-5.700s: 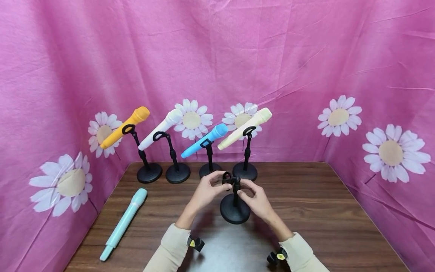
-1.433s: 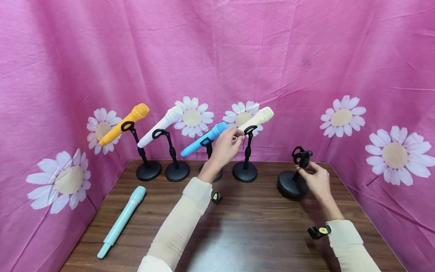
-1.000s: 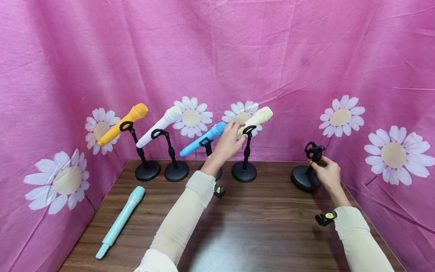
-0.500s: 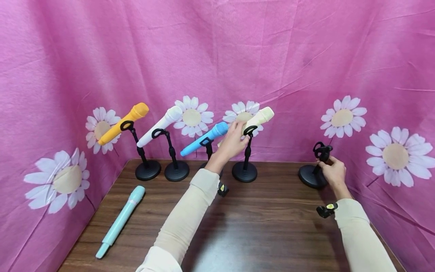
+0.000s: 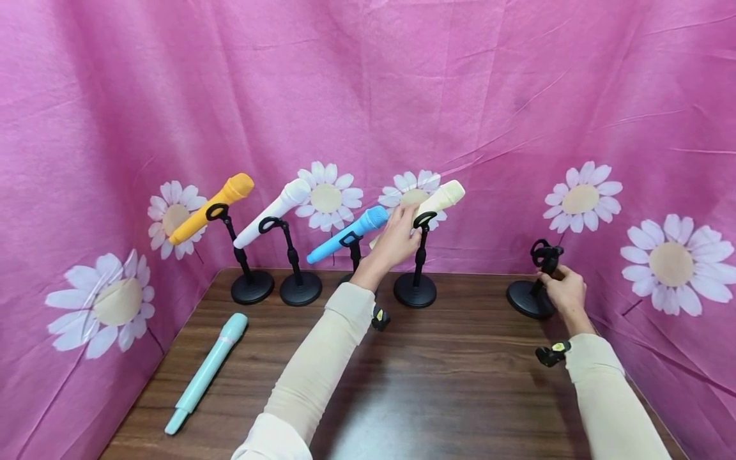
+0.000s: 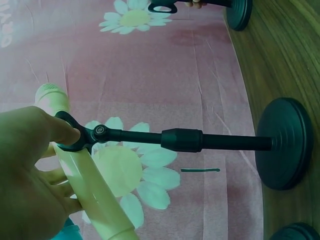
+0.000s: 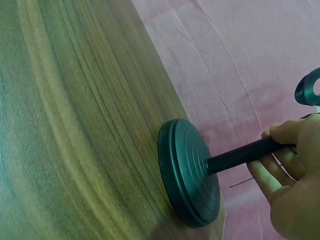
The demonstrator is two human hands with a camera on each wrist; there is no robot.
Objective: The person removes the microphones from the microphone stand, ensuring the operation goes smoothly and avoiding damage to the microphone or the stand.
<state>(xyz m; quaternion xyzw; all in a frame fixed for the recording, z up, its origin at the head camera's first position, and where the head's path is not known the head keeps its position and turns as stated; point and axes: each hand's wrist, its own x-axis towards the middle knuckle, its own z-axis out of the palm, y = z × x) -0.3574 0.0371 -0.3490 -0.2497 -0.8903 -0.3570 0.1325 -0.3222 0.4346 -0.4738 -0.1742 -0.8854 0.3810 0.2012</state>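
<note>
My left hand [image 5: 395,239] grips the pale yellow microphone [image 5: 441,197], which slants up to the right in the clip of its black stand [image 5: 418,281]. In the left wrist view the thumb presses at the clip [image 6: 75,131] and the other fingers wrap behind the microphone's body [image 6: 92,187]. On the right, my right hand [image 5: 566,294] holds the pole of another black microphone stand [image 5: 530,299], whose clip [image 5: 542,254] bears no microphone. The right wrist view shows thumb and fingers round that pole [image 7: 245,156], with the round base [image 7: 190,172] at the tabletop.
Orange [image 5: 213,207], white [image 5: 271,214] and blue [image 5: 347,234] microphones sit tilted on stands along the back left. A mint green microphone [image 5: 207,374] lies on the wooden table [image 5: 448,383] at the left. Pink flowered cloth [image 5: 494,115] encloses the back and sides.
The stand in my right hand went from the middle to the table's right back. My left hand left that stand and moved onto the pale yellow microphone. The last half second shows almost no motion.
</note>
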